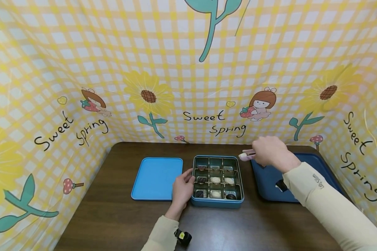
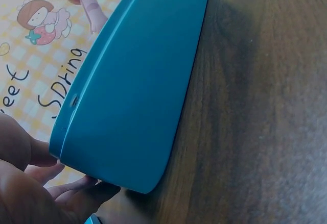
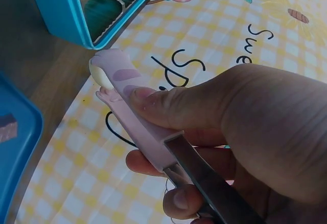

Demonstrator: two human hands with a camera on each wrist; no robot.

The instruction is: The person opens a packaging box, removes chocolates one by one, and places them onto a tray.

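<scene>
Bracing the teal tin (image 1: 217,203) at its left wall with the left hand (image 1: 182,190), fingers loosely curved against the metal, thumb at the rim; steadying contact more than a full grasp. Sitting near the middle of the table (image 1: 113,216), toward the front edge, between the flat blue lid (image 1: 157,177) on its left and the dark blue tray (image 1: 267,181) at the right edge. Holding chocolates in a three-by-three grid of paper-lined cells, some dark, some pale.

Pinching pink tongs (image 1: 247,156) in the right hand (image 1: 271,153), above the tin's back right corner and the tray's near rim, thumb pressed along the upper arm, fingers curled beneath. Carrying a small pale piece (image 3: 100,75) between the tips, as the right wrist view shows.

Likely light, small and fragile, that piece: smooth, prone to slip or mark under a hard squeeze. Best taken across its widest part with gentle, even pressure. Tin itself stiff and light, liable to slide on the wood unless held by its side wall.
</scene>
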